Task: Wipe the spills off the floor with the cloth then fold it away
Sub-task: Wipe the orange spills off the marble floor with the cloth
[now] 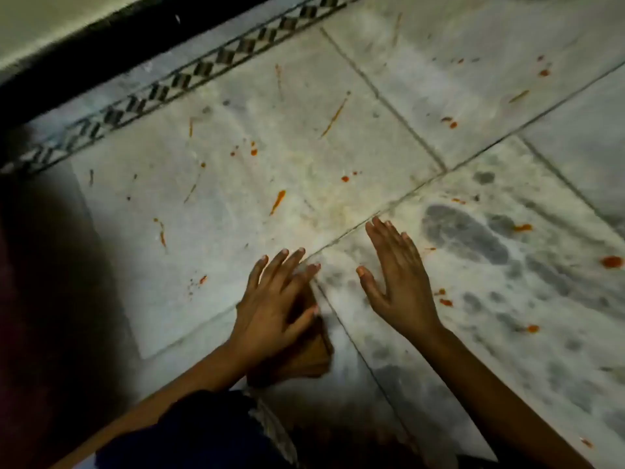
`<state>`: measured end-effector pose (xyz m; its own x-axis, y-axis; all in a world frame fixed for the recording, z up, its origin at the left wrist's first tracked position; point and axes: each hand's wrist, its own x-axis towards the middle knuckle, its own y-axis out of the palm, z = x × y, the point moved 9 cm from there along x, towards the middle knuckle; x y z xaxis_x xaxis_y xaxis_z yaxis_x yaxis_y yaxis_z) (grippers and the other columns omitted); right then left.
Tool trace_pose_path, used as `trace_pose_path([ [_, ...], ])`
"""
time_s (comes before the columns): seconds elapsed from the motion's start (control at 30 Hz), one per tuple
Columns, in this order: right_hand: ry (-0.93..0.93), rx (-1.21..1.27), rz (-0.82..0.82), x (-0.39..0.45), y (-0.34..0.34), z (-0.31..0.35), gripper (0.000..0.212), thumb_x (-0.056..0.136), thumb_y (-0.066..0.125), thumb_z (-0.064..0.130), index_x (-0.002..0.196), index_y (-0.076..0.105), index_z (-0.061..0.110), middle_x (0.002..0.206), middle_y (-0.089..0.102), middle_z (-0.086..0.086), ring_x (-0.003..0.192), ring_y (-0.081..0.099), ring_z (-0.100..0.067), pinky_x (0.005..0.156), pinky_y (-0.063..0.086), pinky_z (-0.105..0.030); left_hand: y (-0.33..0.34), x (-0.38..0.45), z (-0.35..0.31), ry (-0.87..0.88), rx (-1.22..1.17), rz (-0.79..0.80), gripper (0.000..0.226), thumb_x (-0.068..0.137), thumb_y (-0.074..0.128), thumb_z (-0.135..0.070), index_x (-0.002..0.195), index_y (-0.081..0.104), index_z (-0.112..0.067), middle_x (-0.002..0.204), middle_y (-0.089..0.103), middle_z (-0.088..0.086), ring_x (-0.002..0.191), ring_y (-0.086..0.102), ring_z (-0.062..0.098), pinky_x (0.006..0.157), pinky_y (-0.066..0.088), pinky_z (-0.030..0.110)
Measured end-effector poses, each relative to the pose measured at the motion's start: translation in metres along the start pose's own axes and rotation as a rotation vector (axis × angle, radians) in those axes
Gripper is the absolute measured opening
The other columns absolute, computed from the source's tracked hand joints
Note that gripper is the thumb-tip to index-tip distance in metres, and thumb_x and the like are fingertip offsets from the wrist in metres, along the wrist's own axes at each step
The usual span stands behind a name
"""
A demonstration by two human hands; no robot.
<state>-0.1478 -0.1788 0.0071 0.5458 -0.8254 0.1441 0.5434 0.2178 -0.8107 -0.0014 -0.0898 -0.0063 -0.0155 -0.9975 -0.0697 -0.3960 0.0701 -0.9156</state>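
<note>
Orange-red spills dot the pale marble floor [236, 238]: a streak [278, 201] ahead of my hands, a long thin smear [334, 114] farther off, a round blot [612, 261] at the right edge, and small drops [445, 302] beside my right wrist. My left hand [270, 309] hovers flat with fingers spread, holding nothing. Under it lies a brown shape [313, 353], partly hidden; I cannot tell whether it is a cloth or a foot. My right hand [399, 282] is also flat and spread above the floor, with nothing in it.
A patterned tile border [189, 77] and a black skirting [101, 52] run along the far left below a wall. Dark grey patches [463, 231] mark the marble to the right. Deep shadow [44, 299] covers the left side. My dark blue clothing [203, 431] fills the bottom.
</note>
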Motion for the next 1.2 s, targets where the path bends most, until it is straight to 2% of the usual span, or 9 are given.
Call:
trace_pose_path([
  [0.2,0.021,-0.017,0.050,-0.017,0.023,0.014,0.058,0.090,0.038,0.034,0.143,0.035,0.009,0.149,0.035,-0.010,0.139,0.023,-0.017,0.115,0.011,-0.030,0.042,-0.056,0.012,-0.036,0.198,0.119,0.083,0.071,0.027,-0.088,0.142,0.002,-0.053,0.156,0.010,0.010,0.141,-0.001,0.034,0.109,0.000,0.058],
  [0.33,0.001,-0.033,0.098,-0.010,0.040,0.017,0.059,0.090,0.037,0.035,0.143,0.035,0.009,0.148,0.036,-0.011,0.139,0.027,-0.020,0.114,0.011,-0.029,0.048,-0.045,0.019,-0.027,0.254,0.131,0.077,0.072,0.031,-0.084,0.141,0.022,-0.051,0.150,0.031,0.016,0.133,0.030,0.044,0.100,0.026,0.065],
  [0.4,-0.006,-0.025,0.131,-0.008,0.050,0.021,0.060,0.090,0.034,0.037,0.143,0.035,0.009,0.148,0.037,-0.011,0.138,0.029,-0.022,0.114,0.009,-0.027,0.043,-0.041,0.019,-0.030,0.248,0.138,0.067,0.073,0.038,-0.074,0.134,0.038,-0.045,0.141,0.045,0.016,0.119,0.047,0.043,0.088,0.040,0.058],
  [0.53,0.002,-0.006,0.176,-0.001,0.070,0.032,0.064,0.089,0.029,0.041,0.143,0.033,0.007,0.149,0.035,-0.013,0.139,0.030,-0.025,0.114,0.012,-0.032,0.034,-0.038,0.013,0.024,0.195,0.139,0.054,0.075,0.044,-0.054,0.123,0.057,-0.032,0.125,0.058,0.017,0.094,0.061,0.035,0.072,0.049,0.037],
  [0.67,-0.022,0.011,0.171,0.006,0.082,0.045,0.064,0.089,0.028,0.041,0.143,0.034,0.005,0.148,0.035,-0.015,0.139,0.030,-0.027,0.114,0.014,-0.035,0.017,-0.043,0.019,-0.017,0.033,0.063,0.044,0.081,0.048,-0.042,0.119,0.062,-0.025,0.117,0.062,0.014,0.091,0.065,0.031,0.063,0.050,0.028],
  [0.9,-0.080,-0.029,0.185,0.022,0.097,0.056,0.061,0.091,0.029,0.037,0.142,0.035,0.004,0.148,0.036,-0.016,0.139,0.030,-0.028,0.114,0.010,-0.033,-0.048,-0.079,0.116,-0.425,-0.112,-0.243,0.046,0.083,0.041,-0.045,0.118,0.061,-0.024,0.121,0.060,0.009,0.096,0.062,0.029,0.075,0.044,0.029],
  [1.0,-0.087,-0.078,0.194,0.029,0.110,0.059,0.061,0.091,0.029,0.036,0.143,0.033,0.004,0.149,0.034,-0.017,0.139,0.029,-0.029,0.113,0.007,-0.032,-0.061,-0.081,0.143,-0.469,-0.046,-0.232,0.056,0.082,0.036,-0.050,0.121,0.061,-0.020,0.125,0.057,0.011,0.103,0.059,0.030,0.079,0.039,0.027],
  [1.1,-0.047,-0.150,0.192,0.027,0.121,0.057,0.062,0.092,0.026,0.038,0.144,0.029,0.005,0.151,0.029,-0.016,0.140,0.027,-0.028,0.114,0.005,-0.032,-0.054,-0.080,0.169,-0.518,0.076,-0.185,0.062,0.083,0.027,-0.054,0.128,0.055,-0.022,0.134,0.050,0.013,0.113,0.051,0.035,0.090,0.038,0.037],
  [1.2,-0.030,-0.259,0.223,0.019,0.134,0.054,0.065,0.093,0.022,0.043,0.147,0.023,0.007,0.155,0.020,-0.014,0.143,0.019,-0.026,0.115,0.003,-0.034,-0.030,-0.066,0.181,-0.599,0.067,-0.094,0.074,0.080,0.014,-0.062,0.145,0.030,-0.030,0.154,0.024,0.013,0.140,0.020,0.034,0.111,0.011,0.045],
])
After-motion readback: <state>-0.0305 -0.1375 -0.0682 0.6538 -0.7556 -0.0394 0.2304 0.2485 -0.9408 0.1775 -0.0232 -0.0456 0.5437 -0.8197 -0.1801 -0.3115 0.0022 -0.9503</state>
